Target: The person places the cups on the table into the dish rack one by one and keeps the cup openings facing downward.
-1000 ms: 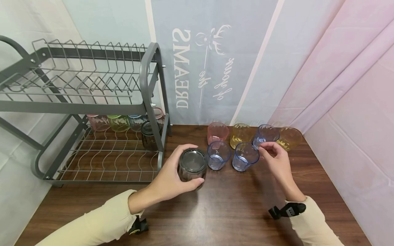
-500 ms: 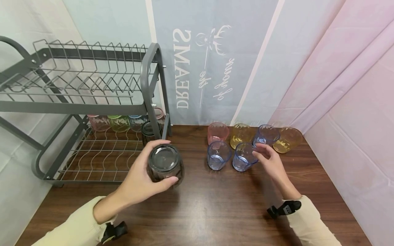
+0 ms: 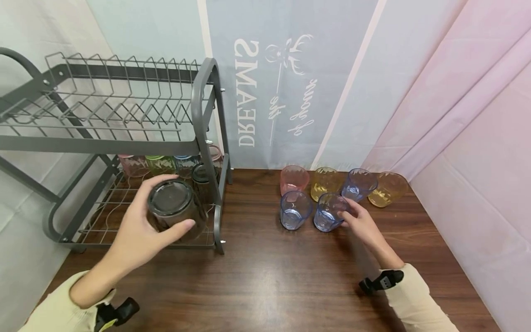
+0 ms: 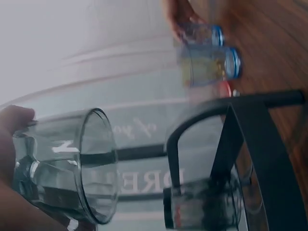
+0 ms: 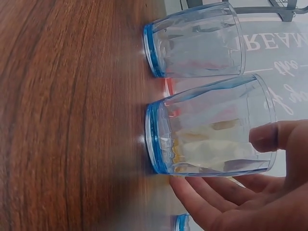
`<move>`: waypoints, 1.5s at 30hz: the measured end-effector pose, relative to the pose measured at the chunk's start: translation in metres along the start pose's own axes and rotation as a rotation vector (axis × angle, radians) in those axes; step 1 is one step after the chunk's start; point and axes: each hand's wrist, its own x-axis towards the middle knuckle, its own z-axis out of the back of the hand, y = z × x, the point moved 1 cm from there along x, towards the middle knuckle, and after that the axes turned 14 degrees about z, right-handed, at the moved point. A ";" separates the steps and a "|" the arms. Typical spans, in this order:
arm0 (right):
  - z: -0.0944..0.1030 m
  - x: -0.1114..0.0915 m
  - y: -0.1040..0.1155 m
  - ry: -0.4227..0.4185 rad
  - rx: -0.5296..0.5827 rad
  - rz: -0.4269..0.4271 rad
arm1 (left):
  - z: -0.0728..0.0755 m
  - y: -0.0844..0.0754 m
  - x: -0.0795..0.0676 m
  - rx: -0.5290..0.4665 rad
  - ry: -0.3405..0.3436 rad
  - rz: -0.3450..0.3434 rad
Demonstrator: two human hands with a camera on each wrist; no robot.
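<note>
A pale backdrop [image 3: 286,157] carries DREAMS up its middle, turned sideways, with a smaller "the" and a cursive line too unclear to read fully beside an antlered deer's head. Below it lies the dark wood-grain table [image 3: 274,286], and at left stands the grey two-tier rack [image 3: 99,146]. The left hand [image 3: 138,230] grips a dark glass [image 3: 174,210] in front of the rack's lower shelf, upside down: base up, mouth down, long axis leaning slightly. The right hand [image 3: 365,230] has thumb and fingers round the right side of a blue glass [image 3: 325,219] that stands on the table, axis upright, mouth up. Just left of it is another blue glass [image 3: 292,217]; behind them are a red glass [image 3: 293,180], two yellow ones and a third blue. On the lower shelf, a green glass [image 3: 159,167] sits among others.
</note>
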 end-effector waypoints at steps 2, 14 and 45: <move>0.000 0.000 0.000 0.001 -0.008 -0.007 | 0.005 0.002 0.001 0.047 -0.034 0.026; -0.001 0.000 -0.001 0.018 -0.001 0.006 | 0.028 0.037 0.031 0.201 -0.082 0.160; -0.001 0.000 0.001 0.044 0.028 -0.013 | 0.039 0.078 0.094 0.342 0.018 0.304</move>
